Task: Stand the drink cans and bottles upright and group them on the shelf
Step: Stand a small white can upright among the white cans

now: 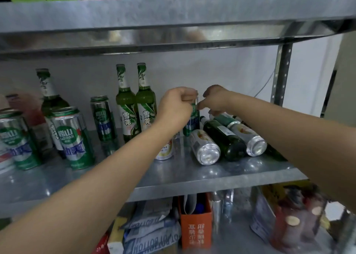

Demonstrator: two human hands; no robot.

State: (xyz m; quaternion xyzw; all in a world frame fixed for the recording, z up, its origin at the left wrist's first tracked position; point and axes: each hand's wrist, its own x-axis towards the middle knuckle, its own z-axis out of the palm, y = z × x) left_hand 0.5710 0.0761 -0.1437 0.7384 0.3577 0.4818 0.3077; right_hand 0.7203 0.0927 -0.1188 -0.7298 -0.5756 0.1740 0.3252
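Observation:
My left hand grips the top of an upright green and blue can at the middle of the metal shelf. My right hand reaches in from the right, fingertips curled at that can's upper side. Two green bottles stand upright just left of it. On the right, two silver cans and a dark green bottle lie on their sides. A white can stands partly hidden under my left forearm.
Three upright green cans and another bottle stand at the left. A steel upright bounds the right rear. The shelf above hangs low. Boxes, bags and jars fill the shelf below.

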